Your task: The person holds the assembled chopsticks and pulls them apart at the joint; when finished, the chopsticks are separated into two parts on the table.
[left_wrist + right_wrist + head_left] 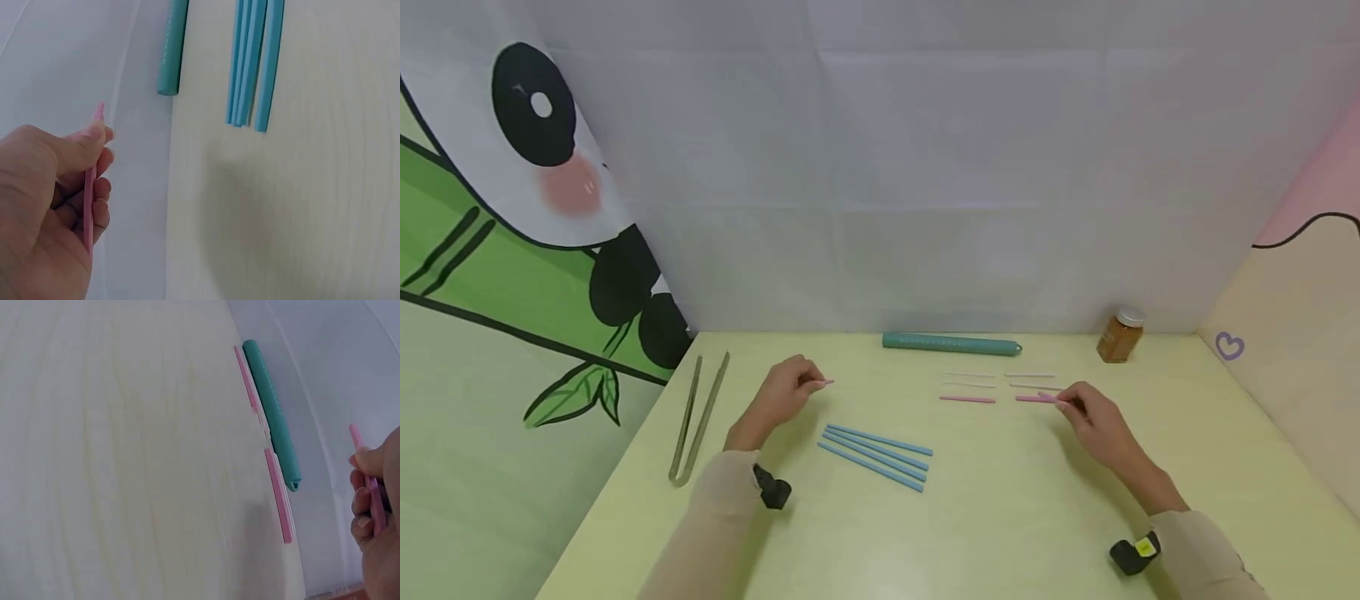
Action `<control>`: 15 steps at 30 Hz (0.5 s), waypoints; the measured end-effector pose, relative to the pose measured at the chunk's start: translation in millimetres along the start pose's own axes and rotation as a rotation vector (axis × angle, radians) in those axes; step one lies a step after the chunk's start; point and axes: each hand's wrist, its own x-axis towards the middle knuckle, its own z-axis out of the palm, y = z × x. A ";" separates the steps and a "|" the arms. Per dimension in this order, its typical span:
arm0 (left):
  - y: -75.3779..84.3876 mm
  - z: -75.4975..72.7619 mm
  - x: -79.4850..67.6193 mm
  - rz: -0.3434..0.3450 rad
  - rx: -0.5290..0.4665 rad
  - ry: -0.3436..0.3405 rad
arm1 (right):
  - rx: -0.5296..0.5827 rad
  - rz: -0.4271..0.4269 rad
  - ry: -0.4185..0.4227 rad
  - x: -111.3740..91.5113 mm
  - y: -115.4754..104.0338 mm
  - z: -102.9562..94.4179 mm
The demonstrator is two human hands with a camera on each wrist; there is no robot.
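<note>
My left hand (782,392) pinches a thin pink stick (89,200) between thumb and fingers, its tip poking out past them. In my right hand (1096,423) is another pink stick (377,509), gripped by the thumb and curled fingers above the table. Just by the right fingertips, one pink stick (1030,398) lies on the table, and a second pink stick (967,399) lies to its left. Behind these two are several thin whitish sticks (968,385) in two groups. Several blue sticks (872,457) lie side by side between the hands, nearer the left.
A long green tube (951,343) lies along the back of the table against the white backdrop. At the back right stands a small jar (1122,335) with a silvery lid. Metal tongs (702,417) lie at the left, beside the left forearm.
</note>
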 end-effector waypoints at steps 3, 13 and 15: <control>-0.3 -7.0 -0.2 0.014 -0.042 -0.066 | 0.013 0.006 -0.023 -5.8 10.7 -17.3; 44.3 42.6 11.1 0.085 -0.061 -0.172 | 0.008 -0.001 0.002 -23.0 22.0 -15.6; 52.7 55.8 12.5 0.097 -0.060 -0.196 | 0.000 -0.009 -0.003 -24.9 24.4 -12.3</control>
